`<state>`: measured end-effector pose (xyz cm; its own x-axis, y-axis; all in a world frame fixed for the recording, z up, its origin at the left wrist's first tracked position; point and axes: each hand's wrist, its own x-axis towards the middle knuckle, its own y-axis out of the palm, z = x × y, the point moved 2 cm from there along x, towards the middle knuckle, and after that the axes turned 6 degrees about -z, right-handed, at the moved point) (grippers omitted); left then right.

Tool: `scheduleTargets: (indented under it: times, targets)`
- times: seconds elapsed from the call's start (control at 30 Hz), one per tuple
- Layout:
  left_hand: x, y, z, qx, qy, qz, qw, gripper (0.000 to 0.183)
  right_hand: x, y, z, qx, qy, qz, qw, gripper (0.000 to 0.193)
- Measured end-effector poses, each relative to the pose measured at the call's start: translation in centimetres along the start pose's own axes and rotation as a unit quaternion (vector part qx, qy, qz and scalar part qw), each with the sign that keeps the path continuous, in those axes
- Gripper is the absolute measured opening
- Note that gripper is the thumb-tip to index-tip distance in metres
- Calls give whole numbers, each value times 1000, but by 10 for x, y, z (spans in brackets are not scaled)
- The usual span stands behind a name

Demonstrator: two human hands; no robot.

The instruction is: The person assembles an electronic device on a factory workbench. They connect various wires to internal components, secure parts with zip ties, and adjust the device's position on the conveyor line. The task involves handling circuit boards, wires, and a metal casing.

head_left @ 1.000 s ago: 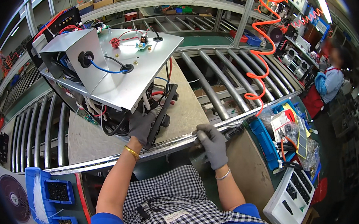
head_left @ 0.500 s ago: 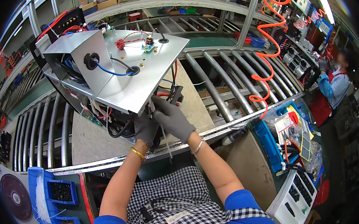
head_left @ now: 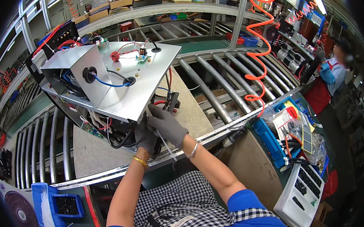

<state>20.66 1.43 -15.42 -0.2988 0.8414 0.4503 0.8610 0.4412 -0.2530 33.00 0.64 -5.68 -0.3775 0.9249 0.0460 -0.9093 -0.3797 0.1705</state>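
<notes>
A silver sheet-metal assembly stands tilted on a board, with blue, black and red wires on it and a bundle of cables below its near edge. Both my hands wear grey gloves and work close together under the panel's front corner. My right hand is closed in a pinch on a white cable tie, whose loose tail hangs down past the wrist. Just left of it and lower, my left hand is curled beside the cables; the panel and the right hand hide its fingertips and whatever they grip.
The board rests on a roller conveyor. An orange coiled hose hangs at right. Blue bins of small parts sit at lower left, near a fan. A cluttered blue tray and a co-worker are at right.
The whole view has shifted a little, so the assembly sits slightly farther left. My hands stay together under the panel corner, and the right still pinches the cable tie.
</notes>
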Motion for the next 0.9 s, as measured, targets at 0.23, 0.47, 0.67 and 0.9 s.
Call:
scheduleTargets:
  times: [0.23, 0.47, 0.67, 0.9]
  targets:
    - [-2, 3, 9, -371, -273, -21, 887, 33, -16, 14, -5, 44, 5, -8, 999, 66]
    - [0, -9, -34, 57, -18, 33, 998, 42, -20, -39, 6, -87, -73, -5, 994, 45]
    - [3, -7, -45, 46, -85, -5, 995, 41, -42, -72, 46, -126, -202, -66, 969, 23]
    - [3, -10, -41, 32, -176, 34, 983, 35, -43, -66, 51, -48, -315, -191, 928, 20]
